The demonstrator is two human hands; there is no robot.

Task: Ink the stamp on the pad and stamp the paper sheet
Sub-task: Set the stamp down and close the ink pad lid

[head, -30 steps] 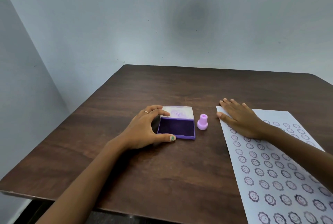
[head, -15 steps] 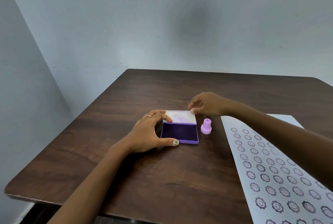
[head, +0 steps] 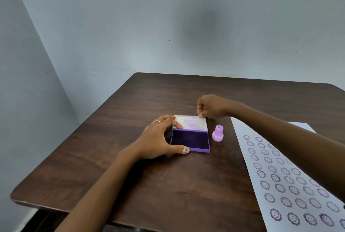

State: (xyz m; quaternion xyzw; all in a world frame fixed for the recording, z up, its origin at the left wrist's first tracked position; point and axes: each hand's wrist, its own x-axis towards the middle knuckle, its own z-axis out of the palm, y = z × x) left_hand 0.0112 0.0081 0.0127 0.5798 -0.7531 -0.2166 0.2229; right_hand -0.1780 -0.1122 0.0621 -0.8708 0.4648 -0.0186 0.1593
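Note:
A purple ink pad [head: 190,140] lies open on the dark wooden table [head: 168,185], its clear lid [head: 192,123] laid back flat behind it. My left hand [head: 158,140] grips the pad's left side between thumb and fingers. At the lid's far right corner, my right hand [head: 211,107] pinches the lid edge with its fingertips. A small lilac stamp [head: 217,133] stands upright just right of the pad, untouched. The white paper sheet [head: 283,181], covered with several rows of purple smiley-flower prints, lies at the right under my right forearm.
The table stands in a corner against pale blue walls [head: 168,26]. Its left edge [head: 61,146] and front edge [head: 112,218] are close. Bare wood lies in front of the pad and behind it.
My right hand left the paper, crossed over the stamp and took hold of the lid's far right corner. My left hand kept its grip on the pad. The camera tilted slightly.

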